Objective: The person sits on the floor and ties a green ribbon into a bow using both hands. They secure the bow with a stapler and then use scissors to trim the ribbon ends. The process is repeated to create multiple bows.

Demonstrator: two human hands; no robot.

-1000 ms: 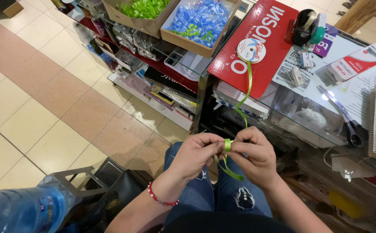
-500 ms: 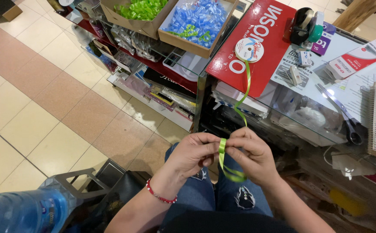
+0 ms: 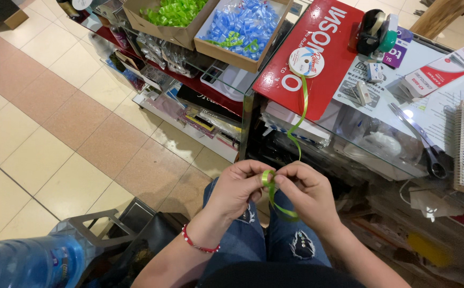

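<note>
Head view: L hand (image 3: 237,189) and R hand (image 3: 302,191) are together above the lap, fingertips pinched on the green ribbon (image 3: 268,178). The ribbon runs up from the hands to the white spool (image 3: 306,62), which lies on a red box (image 3: 317,50) at the near edge of the glass counter (image 3: 440,114). A loose tail hangs below the R hand. Change vs. prev. frames: the upright loop seen between the fingers is now folded lower and tighter, approx. centred between both thumbs; hands stay in the same place. Judgement: bow-forming is mid-step, loop being stacked. Far corner: cardboard boxes of green bows (image 3: 172,12) and blue bows (image 3: 242,26).
</note>
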